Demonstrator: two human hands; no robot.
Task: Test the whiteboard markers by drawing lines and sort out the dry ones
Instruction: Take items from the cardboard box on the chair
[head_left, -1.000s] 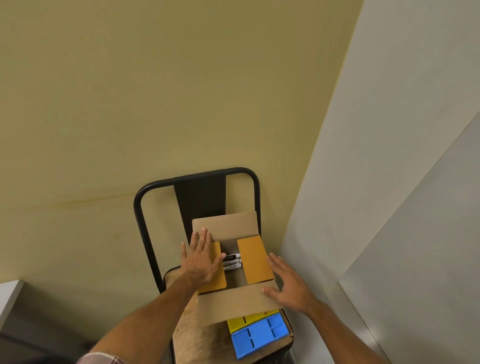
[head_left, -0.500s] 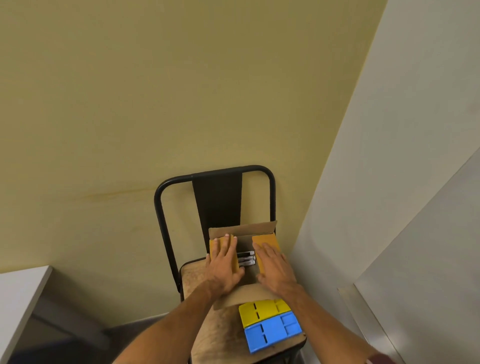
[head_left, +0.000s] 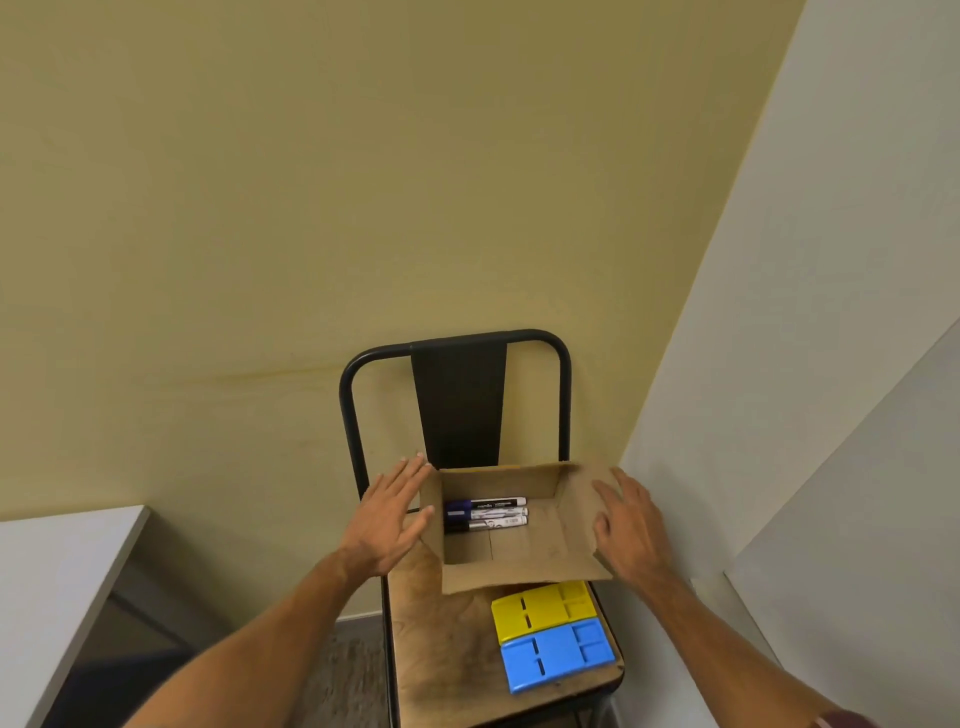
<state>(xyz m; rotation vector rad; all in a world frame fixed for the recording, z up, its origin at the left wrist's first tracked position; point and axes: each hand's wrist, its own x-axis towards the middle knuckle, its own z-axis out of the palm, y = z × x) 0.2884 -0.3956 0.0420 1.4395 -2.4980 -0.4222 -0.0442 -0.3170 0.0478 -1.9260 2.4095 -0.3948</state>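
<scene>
Both side flaps of the cardboard box (head_left: 498, 483), folded inward half a second ago, now stand spread apart, and the opening is clear. The left grip (head_left: 387, 525) is released, its straight fingers flat against the left flap. The right grip (head_left: 631, 525) is also released, lying spread on the right flap. Neither is grasping anything.

The whiteboard markers (head_left: 485, 514) lie side by side on the box floor between the two grips, closer to the left one. I judge the step in hand to be opening the box to reach them. To do it well, keep one grip pressing its flap down so the light box does not slide on the chair (head_left: 441, 649). Then dip the other straight in and pinch a single marker by its barrel, not by its cap.

Counted: three markers, one with a blue cap and one with a black cap; one box; one yellow tray (head_left: 543, 605) and one blue tray (head_left: 556, 652), touching, just below the right grip; one chair.
</scene>
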